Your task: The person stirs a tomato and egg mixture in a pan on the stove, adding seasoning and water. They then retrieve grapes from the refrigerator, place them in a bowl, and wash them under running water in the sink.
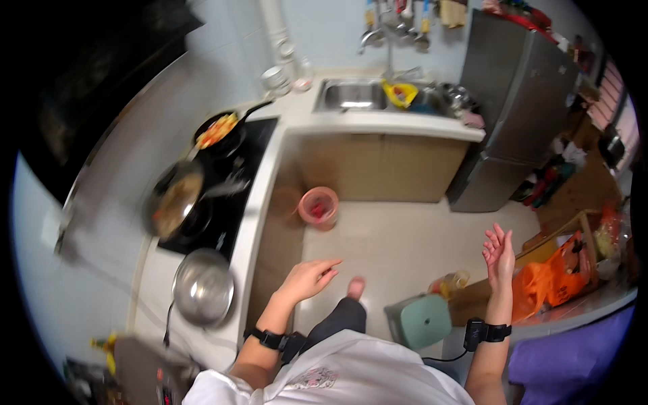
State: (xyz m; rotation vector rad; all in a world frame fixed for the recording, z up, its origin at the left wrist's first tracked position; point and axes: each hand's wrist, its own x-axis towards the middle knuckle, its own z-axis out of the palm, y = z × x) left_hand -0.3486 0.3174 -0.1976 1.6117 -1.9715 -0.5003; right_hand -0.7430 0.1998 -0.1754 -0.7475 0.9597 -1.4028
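My left hand [310, 279] hangs over the floor, right of the counter edge, holding nothing, its thumb apart from the fingers. My right hand [498, 253] is raised with its palm turned partly inward and its fingers spread, near an orange plastic bag [552, 283]. Left of me, a wok [156, 202] with a brownish dish in it rests tilted in view on the black cooktop [260, 134]. Behind the wok, a black frying pan [255, 109] carries red and yellow food [217, 130]. A shiny metal bowl or lid [202, 288] lies on the counter nearer to me.
A stainless sink [354, 93] with a yellow bag [400, 94] is set in the far counter. A pink waste bin [318, 195] stands on the floor below. At the right are a grey refrigerator [511, 111], a green plastic stool [425, 321] and a purple cloth [567, 349].
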